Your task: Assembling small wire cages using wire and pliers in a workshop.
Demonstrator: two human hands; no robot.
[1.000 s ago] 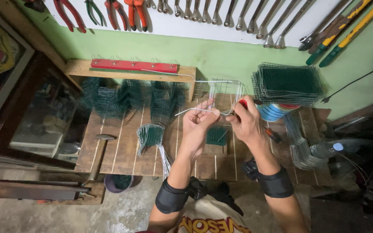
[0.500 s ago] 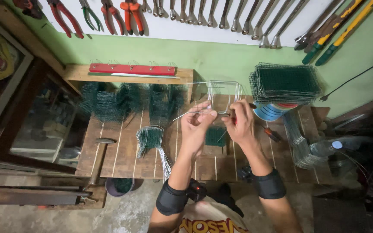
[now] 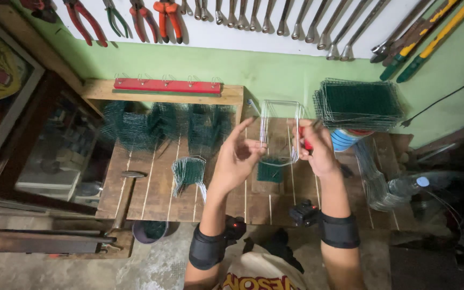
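My left hand pinches the near left edge of a bent wire frame of thin silvery wires, held upright above the wooden workbench. My right hand grips a red-handled tool against the frame's right side. Under the frame a small dark green mesh piece lies on the bench. Both wrists wear black bands.
Folded green mesh pieces line the bench's back, and a small wire bundle lies in the middle. A stack of mesh panels sits on a blue container at right. A hammer lies left. Pliers and wrenches hang on the wall.
The wire frame has been turned from lying roughly flat between my hands to standing upright. Both hands rose slightly and my left fingers opened out around its edge.
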